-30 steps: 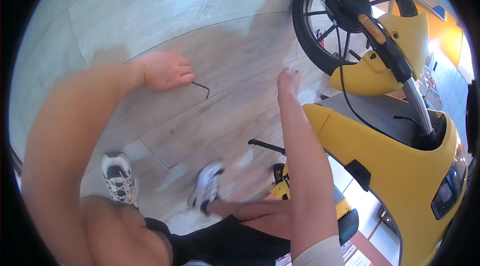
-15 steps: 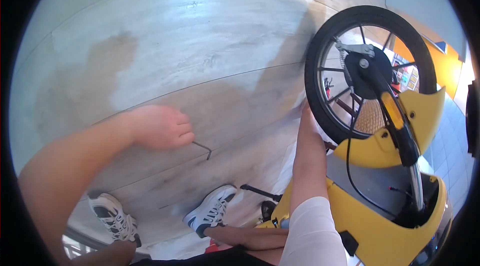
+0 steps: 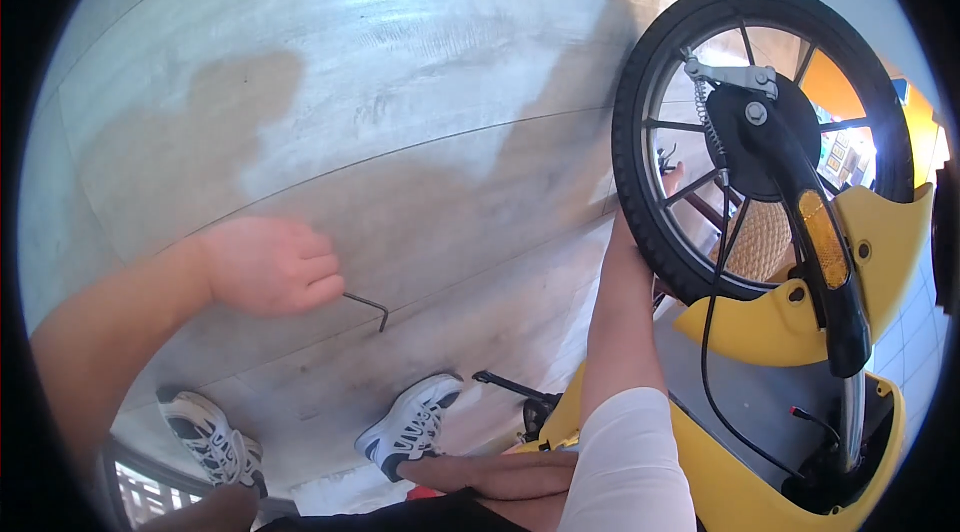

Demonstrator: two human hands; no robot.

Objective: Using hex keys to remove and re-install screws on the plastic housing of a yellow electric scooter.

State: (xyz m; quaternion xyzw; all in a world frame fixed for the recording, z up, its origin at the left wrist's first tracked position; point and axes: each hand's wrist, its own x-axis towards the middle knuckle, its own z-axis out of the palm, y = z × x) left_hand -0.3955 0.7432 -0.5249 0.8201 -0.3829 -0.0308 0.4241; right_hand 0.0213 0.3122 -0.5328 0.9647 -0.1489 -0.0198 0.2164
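My left hand is closed on an L-shaped hex key over the wood-look floor. My right hand is reaching behind a black spoked wheel; only part of it shows through the spokes, so its grip is hidden. The wheel has a silver brake arm with a spring and sits on a black fork with an amber reflector. Split yellow fender pieces flank the fork. A black cable runs down into the yellow scooter body.
Beyond the wheel are a woven seat and an orange panel. A black kickstand sticks out left of the scooter body. My shoes are on the floor below. Pale tiles show at the right.
My right hand has moved forward behind the wheel. My left hand, still holding the hex key, has shifted lower and left in the view. The view has shifted, bringing more floor into the top.
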